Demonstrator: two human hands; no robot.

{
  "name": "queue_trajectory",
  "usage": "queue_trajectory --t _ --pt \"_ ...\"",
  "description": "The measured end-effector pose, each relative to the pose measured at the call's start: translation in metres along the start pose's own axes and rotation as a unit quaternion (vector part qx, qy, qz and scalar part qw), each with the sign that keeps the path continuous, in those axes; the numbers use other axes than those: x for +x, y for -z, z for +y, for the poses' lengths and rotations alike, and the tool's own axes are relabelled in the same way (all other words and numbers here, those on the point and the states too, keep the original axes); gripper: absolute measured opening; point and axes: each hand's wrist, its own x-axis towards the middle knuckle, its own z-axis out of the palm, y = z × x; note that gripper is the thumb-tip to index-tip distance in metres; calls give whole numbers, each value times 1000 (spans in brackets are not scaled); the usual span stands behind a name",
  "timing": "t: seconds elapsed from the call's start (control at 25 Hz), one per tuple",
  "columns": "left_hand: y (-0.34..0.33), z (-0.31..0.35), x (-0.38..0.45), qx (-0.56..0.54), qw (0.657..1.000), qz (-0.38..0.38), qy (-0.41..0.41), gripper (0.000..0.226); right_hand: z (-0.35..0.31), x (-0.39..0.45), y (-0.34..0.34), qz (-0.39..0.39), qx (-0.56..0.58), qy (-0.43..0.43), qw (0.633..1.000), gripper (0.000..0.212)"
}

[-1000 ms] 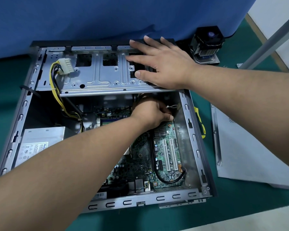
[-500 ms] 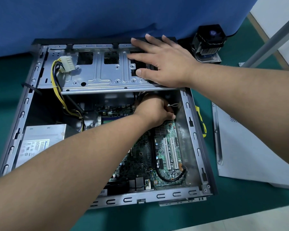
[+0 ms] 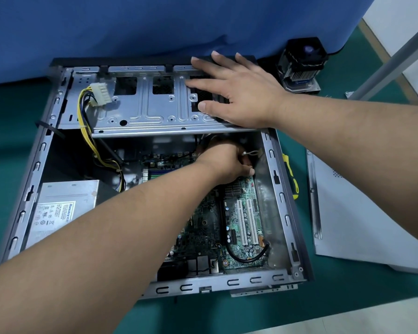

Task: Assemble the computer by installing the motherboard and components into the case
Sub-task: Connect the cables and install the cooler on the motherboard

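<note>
The case (image 3: 282, 203) lies open on its side, so the motherboard (image 3: 241, 220) sits flat on its floor within reach from above. Deeper in the case, the left hand (image 3: 223, 162) curls down at the board's far corner; what it grips, if anything, is hidden. Farthest, the right hand (image 3: 239, 92) presses flat, fingers spread, on the case's drive cage (image 3: 150, 112), probably as a brace.

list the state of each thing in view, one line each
case: lying on its side, side open
motherboard: seated inside case
drive cage: empty bays
white connector: unplugged, resting on cage
side panel: off, on table
right hand: flat on cage
left hand: curled inside case, grip hidden
</note>
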Motion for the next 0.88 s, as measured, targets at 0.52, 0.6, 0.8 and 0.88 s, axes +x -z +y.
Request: queue_trajectory --t 0.52,0.6,0.8,0.88 --pt "-2 9 8 11 1000 2 24 35 0 0 0 0 0 -1 1000 63" --pt "-1 11 10 21 999 -8 26 32 -1 1 0 1 -1 1 1000 62" --pt "-5 12 7 41 999 -6 29 31 1 0 0 2 2 0 1000 60" --pt "-6 11 8 42 998 -2 37 35 1 1 -1 3 2 0 1000 60"
